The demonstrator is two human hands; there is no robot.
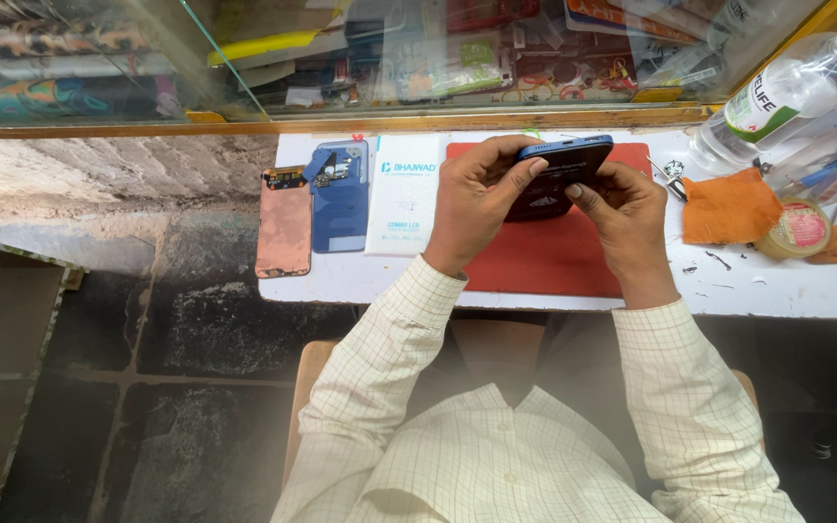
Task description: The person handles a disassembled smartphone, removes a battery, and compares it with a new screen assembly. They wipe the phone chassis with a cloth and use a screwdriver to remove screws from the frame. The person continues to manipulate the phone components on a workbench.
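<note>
A dark blue smartphone (562, 167) is held tilted above a red work mat (544, 261) on the white bench (341, 281). My left hand (475, 199) grips its left side, with the thumb across the screen edge. My right hand (622, 208) grips its right side from below. To the left on the bench lie a white flat box (404, 199), a blue phone back housing with exposed parts (341, 199) and a copper-coloured panel (284, 228).
An orange cloth (728, 205), a round tin (798, 230) and small tools lie at the right. A clear plastic bottle (787, 92) lies at the far right. A glass case with parts runs along the back. Dark stone floor lies to the left.
</note>
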